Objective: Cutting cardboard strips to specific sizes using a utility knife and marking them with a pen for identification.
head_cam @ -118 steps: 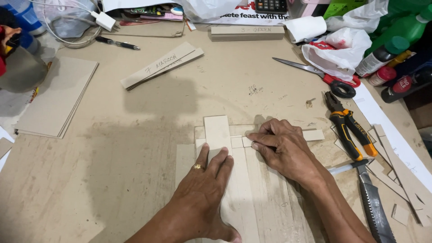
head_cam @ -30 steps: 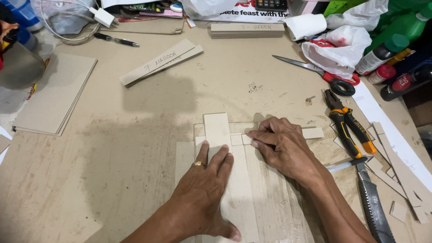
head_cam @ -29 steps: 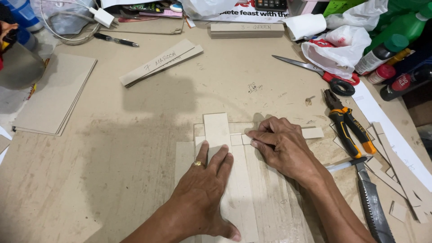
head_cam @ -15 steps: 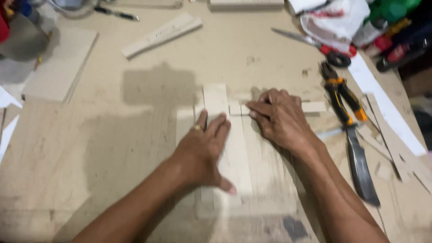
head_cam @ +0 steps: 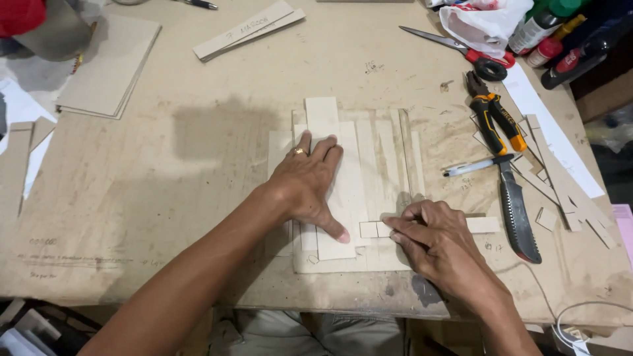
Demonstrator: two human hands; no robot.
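Lying crosswise near the tabletop's front edge, the thin strip is pinched by right hand fingers, while the flat, spread left hand pins the lengthwise slat beside it.

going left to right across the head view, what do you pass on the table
stack of cardboard sheets → left hand pressing the long wooden strip → right hand on the short cross strip → pliers → saw → white paper strip
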